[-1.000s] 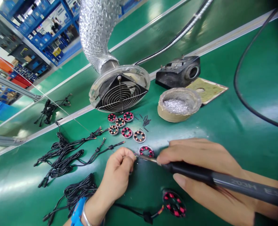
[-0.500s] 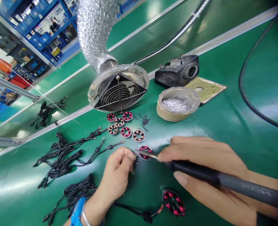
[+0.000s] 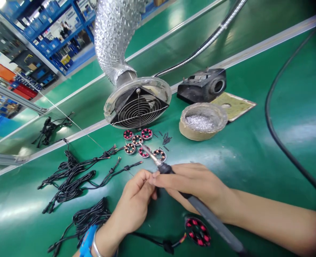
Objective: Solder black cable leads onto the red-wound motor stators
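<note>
My right hand point(image 3: 198, 185) is closed around a soldering iron point(image 3: 208, 217), whose metal tip points up and left over the stators. My left hand point(image 3: 136, 200) is pinched shut, and a thin solder wire point(image 3: 130, 172) runs into it from the upper left. The fingertips of both hands meet, and what lies between them is hidden. Several small ring-shaped stators with red or copper windings sit just beyond, among them a red-wound stator point(image 3: 146, 134). Below my right hand lies another red-wound stator point(image 3: 198, 231), joined to a black cable point(image 3: 149, 238).
Bundles of black cable point(image 3: 69, 171) cover the left side. A fume extractor point(image 3: 139, 107) with a silver duct stands behind the stators. To its right are a round tub of metal shavings point(image 3: 200, 123), an iron holder point(image 3: 203, 85), a yellow sponge point(image 3: 235, 105) and short black tubes point(image 3: 167, 138).
The soldering iron's tip has lifted off the stator near my left hand and swung up and left. My right hand has moved left to meet my left fingertips, covering that stator.
</note>
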`<state>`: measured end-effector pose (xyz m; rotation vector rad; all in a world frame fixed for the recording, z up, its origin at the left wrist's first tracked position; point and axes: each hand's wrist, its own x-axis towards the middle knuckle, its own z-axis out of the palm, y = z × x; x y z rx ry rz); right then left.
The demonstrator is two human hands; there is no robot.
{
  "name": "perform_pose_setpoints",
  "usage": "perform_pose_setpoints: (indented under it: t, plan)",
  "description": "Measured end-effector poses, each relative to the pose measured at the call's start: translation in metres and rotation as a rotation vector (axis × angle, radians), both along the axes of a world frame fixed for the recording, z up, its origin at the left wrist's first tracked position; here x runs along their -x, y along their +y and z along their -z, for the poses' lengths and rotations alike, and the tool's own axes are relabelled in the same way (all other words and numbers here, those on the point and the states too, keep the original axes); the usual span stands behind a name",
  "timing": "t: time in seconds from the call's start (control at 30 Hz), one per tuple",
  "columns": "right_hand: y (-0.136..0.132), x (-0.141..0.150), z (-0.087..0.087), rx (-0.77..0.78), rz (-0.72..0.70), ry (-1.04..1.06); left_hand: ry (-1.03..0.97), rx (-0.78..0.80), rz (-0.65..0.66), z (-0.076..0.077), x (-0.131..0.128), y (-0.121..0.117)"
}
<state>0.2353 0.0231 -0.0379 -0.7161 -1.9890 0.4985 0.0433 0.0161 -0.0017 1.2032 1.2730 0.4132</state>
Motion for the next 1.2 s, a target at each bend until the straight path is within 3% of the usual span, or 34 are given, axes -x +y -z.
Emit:
perform_pose_setpoints:
  t: [0.1,0.23,0.4,0.53,0.67,1.2]
  plan:
    - [0.001,0.002,0.0,-0.064,0.031,0.0,0.08,-0.103,0.11,-0.009,-0.001,-0.001]
    - [-0.002,0.002,-0.004,-0.032,0.067,0.008,0.222,-0.258,0.204,-0.018,-0.001,-0.002]
    - [-0.008,0.006,-0.001,0.001,0.05,0.013,0.076,-0.174,0.092,-0.007,0.001,-0.002]
    - [-0.01,0.006,-0.001,-0.016,0.039,-0.004,-0.071,0.015,-0.037,0.003,0.0,-0.002]
    - [-0.009,0.007,-0.005,-0.014,0.062,0.021,-0.162,0.177,-0.067,0.003,-0.004,-0.001]
    - [0.002,0.008,0.0,0.104,0.044,0.067,-0.103,0.113,-0.196,0.006,-0.01,-0.002]
